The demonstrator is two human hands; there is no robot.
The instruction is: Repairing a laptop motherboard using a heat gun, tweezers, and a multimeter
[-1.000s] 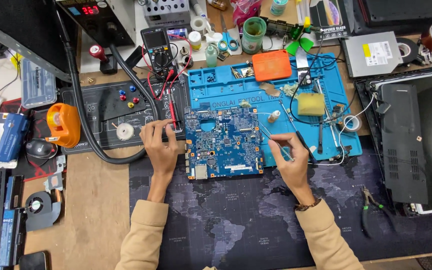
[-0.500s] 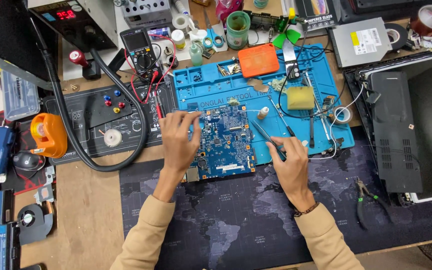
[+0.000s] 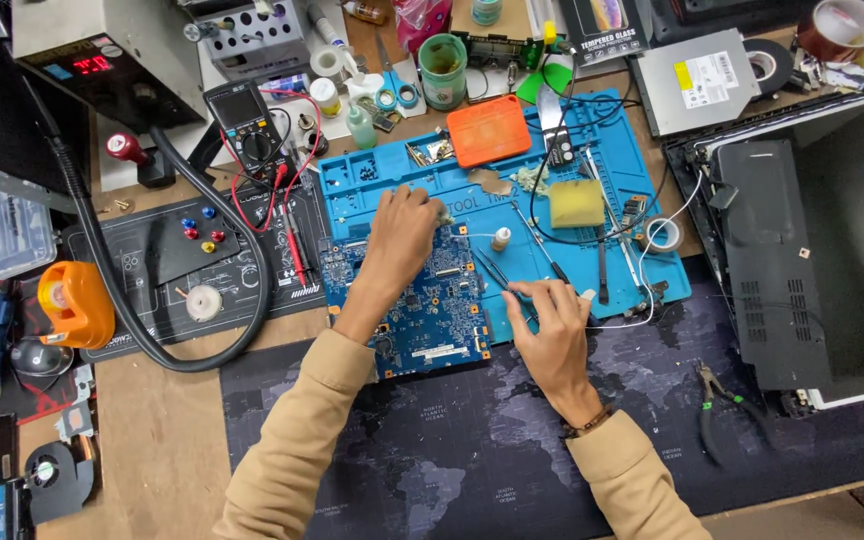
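Observation:
A blue circuit board (image 3: 432, 310) lies across the near edge of a blue silicone work mat (image 3: 402, 180) and a dark map-print desk mat. My left hand (image 3: 400, 238) reaches over the board's far edge, fingers curled at something small on the work mat; what it touches is hidden. My right hand (image 3: 550, 325) rests just right of the board and grips black tweezers (image 3: 500, 272), whose tips point up-left toward the board's right edge.
A yellow sponge (image 3: 575, 203), an orange box (image 3: 489, 130), a small bottle (image 3: 501, 238) and a tape roll (image 3: 663, 235) sit on the work mat. An opened laptop shell (image 3: 802, 250) is at right, pliers (image 3: 720, 400) near it. A multimeter (image 3: 247, 125) and black hose (image 3: 152, 320) are at left.
The view has shifted down and left. My left hand slid from the board's left side up past its far edge. My right hand has stayed beside the board with the tweezers.

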